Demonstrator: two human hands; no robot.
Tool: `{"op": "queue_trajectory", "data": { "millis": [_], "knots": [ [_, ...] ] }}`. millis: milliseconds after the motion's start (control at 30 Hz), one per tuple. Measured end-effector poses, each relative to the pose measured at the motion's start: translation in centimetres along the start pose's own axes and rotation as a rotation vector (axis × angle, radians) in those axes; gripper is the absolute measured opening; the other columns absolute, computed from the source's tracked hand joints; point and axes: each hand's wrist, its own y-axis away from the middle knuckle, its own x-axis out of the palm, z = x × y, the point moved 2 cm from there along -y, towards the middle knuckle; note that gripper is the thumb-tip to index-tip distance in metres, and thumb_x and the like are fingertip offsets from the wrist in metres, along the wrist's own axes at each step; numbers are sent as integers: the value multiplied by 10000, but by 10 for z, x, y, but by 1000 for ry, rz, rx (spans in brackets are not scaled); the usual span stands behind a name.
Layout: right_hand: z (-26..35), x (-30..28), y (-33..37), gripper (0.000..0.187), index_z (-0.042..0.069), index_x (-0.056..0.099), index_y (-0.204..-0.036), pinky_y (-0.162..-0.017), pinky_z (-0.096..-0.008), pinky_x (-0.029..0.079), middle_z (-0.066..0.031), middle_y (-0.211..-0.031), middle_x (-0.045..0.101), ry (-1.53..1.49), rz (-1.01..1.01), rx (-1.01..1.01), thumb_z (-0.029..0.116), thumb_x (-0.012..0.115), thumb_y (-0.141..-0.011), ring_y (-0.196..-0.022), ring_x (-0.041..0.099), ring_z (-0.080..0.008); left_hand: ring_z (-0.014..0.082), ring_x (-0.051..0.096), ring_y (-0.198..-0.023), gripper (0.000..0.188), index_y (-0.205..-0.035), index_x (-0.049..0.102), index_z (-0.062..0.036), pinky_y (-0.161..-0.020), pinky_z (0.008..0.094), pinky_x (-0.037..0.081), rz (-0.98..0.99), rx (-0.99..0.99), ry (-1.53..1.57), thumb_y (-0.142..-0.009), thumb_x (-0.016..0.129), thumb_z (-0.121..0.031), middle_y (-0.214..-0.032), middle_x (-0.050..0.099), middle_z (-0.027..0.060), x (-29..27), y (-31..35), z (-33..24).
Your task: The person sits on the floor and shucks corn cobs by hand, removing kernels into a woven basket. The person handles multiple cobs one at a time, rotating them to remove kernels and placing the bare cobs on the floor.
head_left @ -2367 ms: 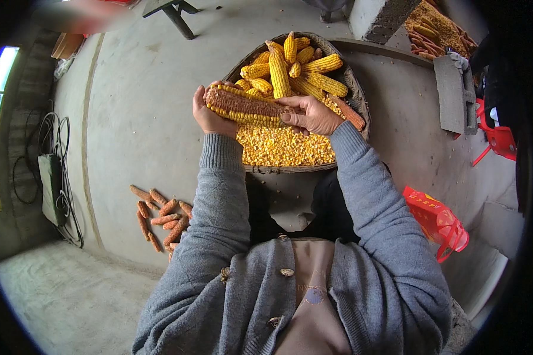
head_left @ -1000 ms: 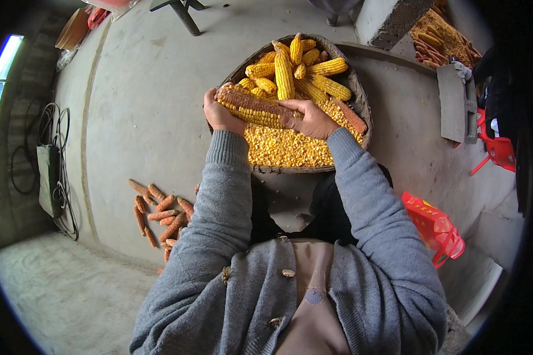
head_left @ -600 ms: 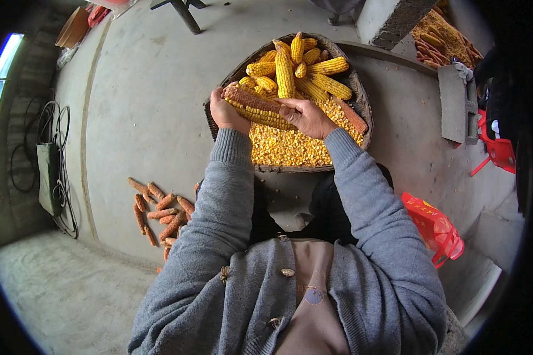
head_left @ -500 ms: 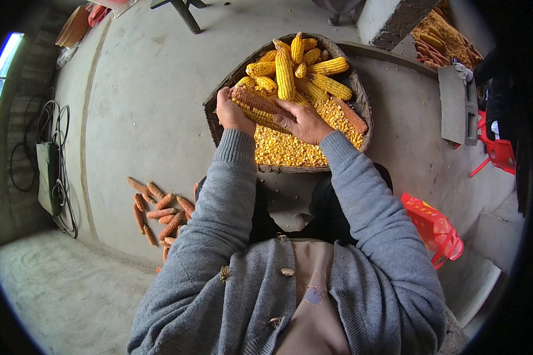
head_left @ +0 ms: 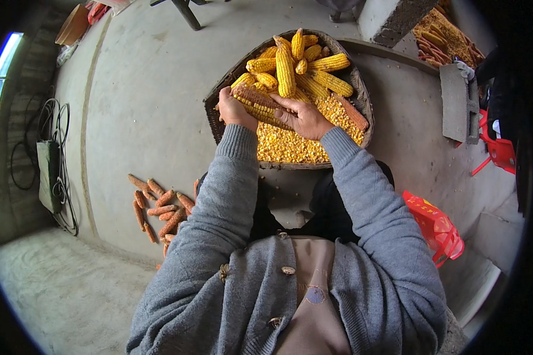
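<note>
Slanting corn cob [head_left: 257, 105], upper-left to lower-right

Corn [head_left: 285, 74] and kernels [head_left: 293, 147] sit in the basket [head_left: 359, 89], top middle; cobs [head_left: 161, 210] lie on the floor [head_left: 136, 106], lower left.

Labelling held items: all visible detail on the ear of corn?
Partly shelled ear of corn: bare reddish-brown core on the far side, yellow kernel rows nearer. It slants toward the picture's lower right over the basket, left end in the left grip, right end partly hidden by the right grip touching it.
</note>
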Motion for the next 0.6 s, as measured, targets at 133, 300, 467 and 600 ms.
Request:
{"op": "queue_trajectory", "data": {
  "millis": [133, 300, 467, 600],
  "knots": [
    [-13, -2, -7, 534, -15, 467, -1222, -850, -272, 437, -132, -1088, 590, -117, 48, 246, 416, 421, -911, -1000, 548, -172, 237, 587, -686, 347, -861, 570, -47, -668, 391, 474, 55, -19, -16, -858, 344, -311, -778, 623, 84, 7, 9, 3],
    [16, 2, 0, 667, -16, 402, -1268, -877, -322, 432, -171, -1127, 559, 25, 35, 138, 510, 452, -861, -1064, 536, -247, 247, 594, -747, 325, -909, 540, -29, -719, 377, 488, 48, 29, -19, -857, 336, -276, -838, 613, 96, 1, 2, 10],
    [-9, 0, -8, 704, -2, 380, -1290, -841, -317, 449, -203, -1086, 576, -67, 14, 209, 548, 431, -854, -1022, 562, -253, 239, 590, -741, 335, -910, 544, -36, -717, 381, 481, 23, -50, -36, -867, 327, -288, -837, 611, 95, 10, 12, 12],
    [-18, 6, -7, 679, 14, 382, -1294, -823, -312, 455, -185, -1083, 585, -139, -38, 97, 535, 426, -863, -993, 575, -254, 222, 575, -696, 359, -880, 561, -55, -678, 380, 470, 30, -46, -41, -883, 307, -308, -781, 617, 83, 13, 14, 14]
  ]
}}
